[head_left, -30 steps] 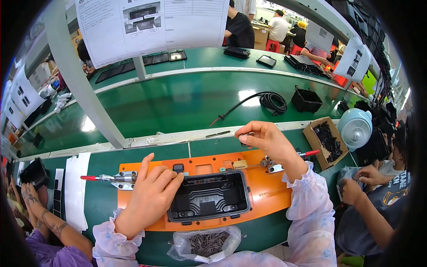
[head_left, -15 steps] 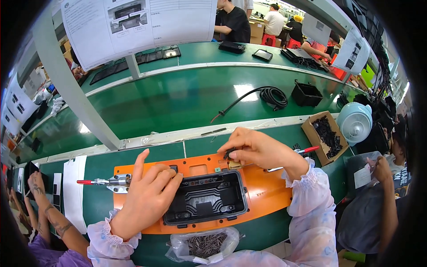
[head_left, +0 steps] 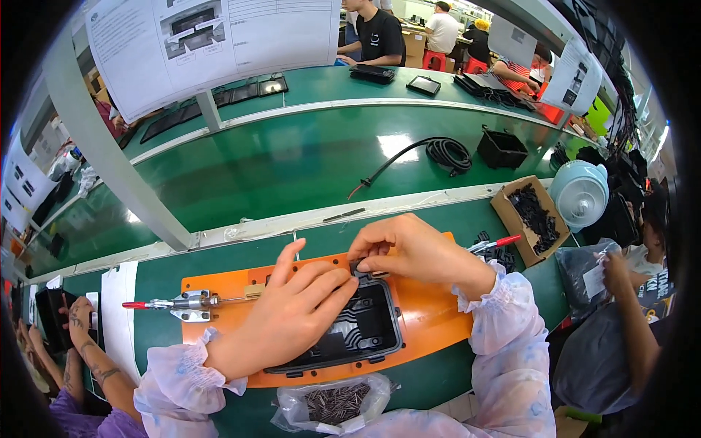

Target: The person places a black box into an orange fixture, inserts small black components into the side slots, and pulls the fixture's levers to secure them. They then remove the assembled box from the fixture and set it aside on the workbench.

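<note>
Orange plate (head_left: 434, 310) on the green desk (head_left: 255, 252), and sitting on it is the black case (head_left: 378, 332), open side up, so that's where the work is. Only got the head view to go on, btw.

Right hand (head_left: 405, 252) is over the back edge of the case, thumb and finger pinched on a small black part (head_left: 357, 269). Left hand (head_left: 296, 310) lies across the left side of the case, palm down, fingertips right by the right hand's. Its thumb is hidden, so I can't tell if it's gripping anything or just steadying.

My read: the step in hand is fitting that little part at the case's back edge. Next move probably calls for lining it up and pressing it home while the left keeps the case from shifting. Can't see whether it's seated, fingers are in the way.

Around it: a red-handled clamp (head_left: 191, 304) at the plate's left end, a bag (head_left: 286, 410) of screws (head_left: 336, 401) just in front, and a carton (head_left: 504, 206) of black bits (head_left: 537, 215) off to the right.
</note>
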A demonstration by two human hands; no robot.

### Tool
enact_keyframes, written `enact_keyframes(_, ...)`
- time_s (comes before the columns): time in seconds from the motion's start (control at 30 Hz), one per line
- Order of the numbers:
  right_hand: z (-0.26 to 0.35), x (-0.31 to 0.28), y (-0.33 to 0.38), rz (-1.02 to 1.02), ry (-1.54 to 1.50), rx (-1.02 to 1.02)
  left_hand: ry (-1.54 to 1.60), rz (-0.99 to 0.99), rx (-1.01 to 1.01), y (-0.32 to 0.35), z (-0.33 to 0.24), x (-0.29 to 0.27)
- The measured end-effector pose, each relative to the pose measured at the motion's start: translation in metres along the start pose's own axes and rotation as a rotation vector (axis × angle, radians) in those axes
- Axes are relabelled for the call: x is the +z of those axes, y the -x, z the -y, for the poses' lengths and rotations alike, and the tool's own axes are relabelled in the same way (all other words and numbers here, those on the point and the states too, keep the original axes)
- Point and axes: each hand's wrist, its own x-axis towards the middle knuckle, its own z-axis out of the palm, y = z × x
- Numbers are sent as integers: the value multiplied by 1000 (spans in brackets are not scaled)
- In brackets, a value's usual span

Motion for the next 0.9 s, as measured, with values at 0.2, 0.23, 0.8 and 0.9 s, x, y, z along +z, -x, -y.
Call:
enact_keyframes(0.2, -6, 3, 5, -92, 51, 12, 65, 33, 17, -8, 5, 18)
enact_keyframes(0.23, -6, 3, 3, -85, 51, 4, 62, 37, 15, -8, 5, 17)
enact_keyframes(0.8, -28, -19, 111, -904, 48, 19, 243, 49, -96, -15, 12, 24)
enact_keyframes(0.9, -56, -30, 141, -1204, 159, 78, 71, 1, -27, -15, 4, 28)
